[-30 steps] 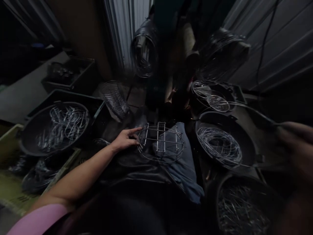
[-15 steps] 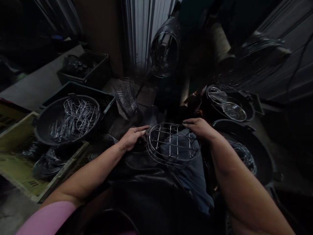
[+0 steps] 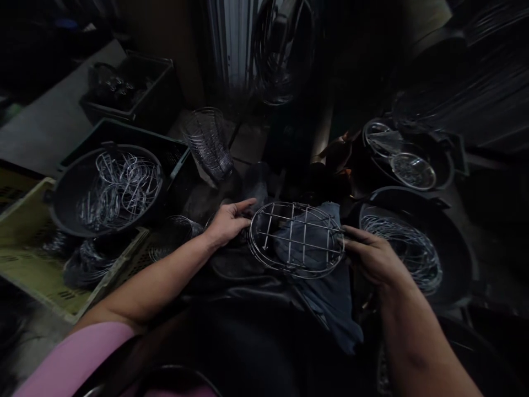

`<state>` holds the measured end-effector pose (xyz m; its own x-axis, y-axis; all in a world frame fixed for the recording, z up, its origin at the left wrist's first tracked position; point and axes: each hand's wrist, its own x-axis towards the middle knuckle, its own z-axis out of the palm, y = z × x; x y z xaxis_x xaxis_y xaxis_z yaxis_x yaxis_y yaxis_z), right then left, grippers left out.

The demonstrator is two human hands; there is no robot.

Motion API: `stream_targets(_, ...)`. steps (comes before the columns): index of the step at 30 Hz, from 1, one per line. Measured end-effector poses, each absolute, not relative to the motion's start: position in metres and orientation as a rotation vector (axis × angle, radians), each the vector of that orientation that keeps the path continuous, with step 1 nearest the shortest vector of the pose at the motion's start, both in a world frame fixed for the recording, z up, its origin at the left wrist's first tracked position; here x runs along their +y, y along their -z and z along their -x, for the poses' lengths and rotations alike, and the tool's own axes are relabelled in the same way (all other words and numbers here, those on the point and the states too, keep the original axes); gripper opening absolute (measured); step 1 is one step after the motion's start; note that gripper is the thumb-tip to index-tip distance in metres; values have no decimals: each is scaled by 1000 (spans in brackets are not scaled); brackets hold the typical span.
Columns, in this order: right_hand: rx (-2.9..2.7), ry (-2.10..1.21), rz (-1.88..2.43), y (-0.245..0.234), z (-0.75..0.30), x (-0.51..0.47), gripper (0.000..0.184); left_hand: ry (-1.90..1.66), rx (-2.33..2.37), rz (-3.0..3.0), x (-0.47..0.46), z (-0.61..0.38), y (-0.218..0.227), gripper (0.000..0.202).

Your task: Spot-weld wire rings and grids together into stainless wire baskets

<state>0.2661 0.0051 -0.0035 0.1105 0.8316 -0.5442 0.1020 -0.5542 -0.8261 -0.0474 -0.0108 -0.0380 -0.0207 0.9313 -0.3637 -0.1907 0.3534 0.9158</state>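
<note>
Evidently, the rack (image 3: 305, 241) has crossbars (image 3: 291, 231) spanning its ring (image 3: 316, 277), anything unfinished indeterminable, the right hand (image 3: 378, 256) pinching its right edge, the left hand (image 3: 226, 223) at left, grip unclear.

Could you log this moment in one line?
Left hand: at left rim of round silver wire rack; Right hand: on its right rim; Blue-grey cloth: beneath rack; Round black basin at right: holds silver wire

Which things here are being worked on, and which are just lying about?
Being worked on:
round wire frame, between left hand and right hand
blue-grey cloth under it, apparently

Lying about, untouched:
left black bowl
large right bowl
yellow crate
wire basket
</note>
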Motion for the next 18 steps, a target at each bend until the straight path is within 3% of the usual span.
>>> stream_targets(5, -912, -1430, 1755, 2, -264, 11, 58, -1103, 1274, -790, -8, 44, 40, 76)
stream_targets(13, -1119, -1438, 1831, 0, -268, 3, 70, -967, 1172, -1046, -5, 46, 47, 85)
stream_targets(18, -1387, -1346, 1870, 5, -273, 2, 44, -918, 1120, -1154, -6, 48, 49, 76)
